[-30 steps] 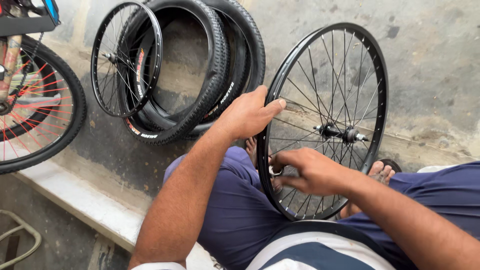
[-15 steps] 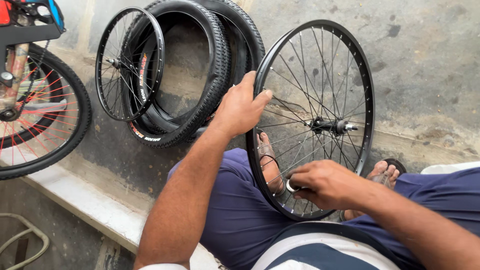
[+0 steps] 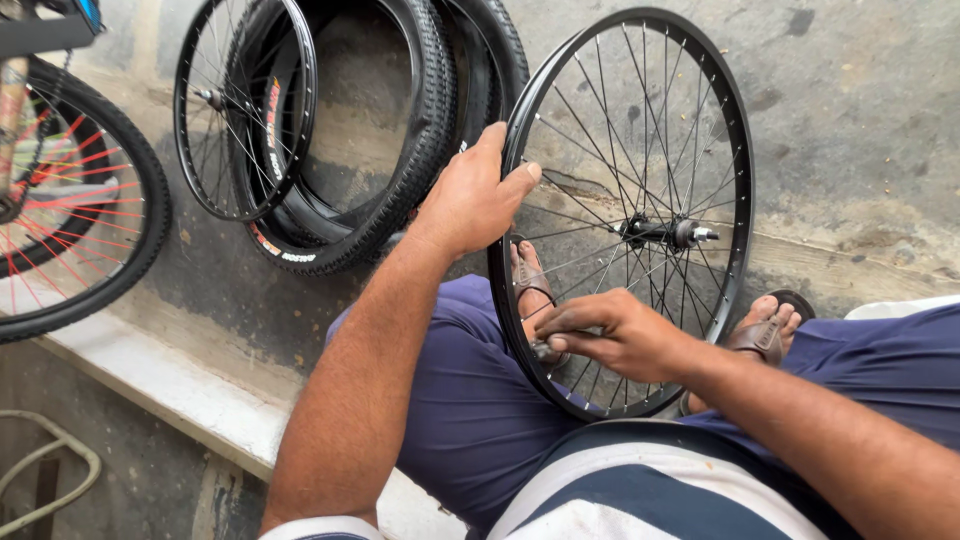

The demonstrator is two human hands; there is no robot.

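Bare black wheel rim [image 3: 738, 200], thin metal spokes running to a silver hub axle [image 3: 672, 233], stood upright between the person's knees on rough grey concrete floor [image 3: 860, 130], with knobby rubber tyres [image 3: 425, 150] leaning just behind it. Left hand [image 3: 470, 200] curled over the rim's upper near edge, fingers wrapped, thumb along the rim. Right hand [image 3: 615, 335], low on the rim beside the sandalled foot [image 3: 530, 285], pinched a small tool [image 3: 545, 350] against the spokes.

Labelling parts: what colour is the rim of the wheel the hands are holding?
Black rim, with silver spokes and a metal hub. Seen in the head view.
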